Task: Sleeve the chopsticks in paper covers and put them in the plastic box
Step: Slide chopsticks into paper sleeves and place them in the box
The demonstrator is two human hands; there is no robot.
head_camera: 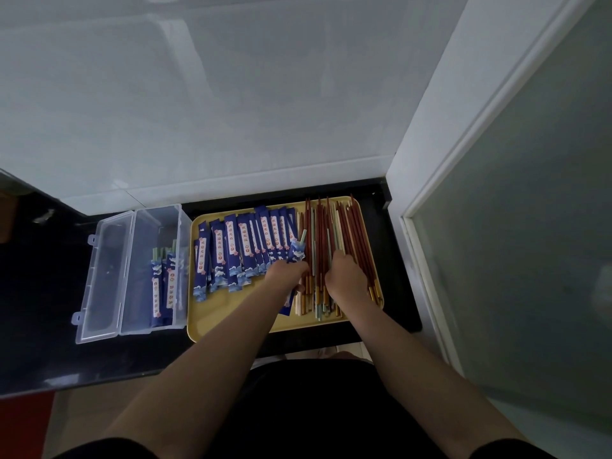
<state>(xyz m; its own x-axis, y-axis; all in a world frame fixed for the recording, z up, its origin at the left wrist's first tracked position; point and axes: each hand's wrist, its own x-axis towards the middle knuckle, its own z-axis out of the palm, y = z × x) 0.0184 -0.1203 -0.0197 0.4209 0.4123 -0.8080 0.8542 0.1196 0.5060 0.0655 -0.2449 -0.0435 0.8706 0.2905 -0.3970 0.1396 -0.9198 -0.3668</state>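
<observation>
A yellow tray (231, 321) holds a fanned row of blue paper covers (238, 250) on its left half and a pile of loose chopsticks (334, 226), red-brown, cream and pale green, on its right half. My left hand (286, 274) grips one blue cover (295, 251) with a green chopstick tip poking out of its far end. My right hand (346, 276) lies on the loose pile with its fingers curled among the chopsticks. A clear plastic box (155, 270) stands open to the left of the tray with a few sleeved pairs (164, 289) inside.
The box's hinged lid (102, 279) lies flat to its left on the black counter (39, 326). A white tiled wall rises right behind the tray. A white frame with a frosted glass pane (513, 226) borders the tray's right side.
</observation>
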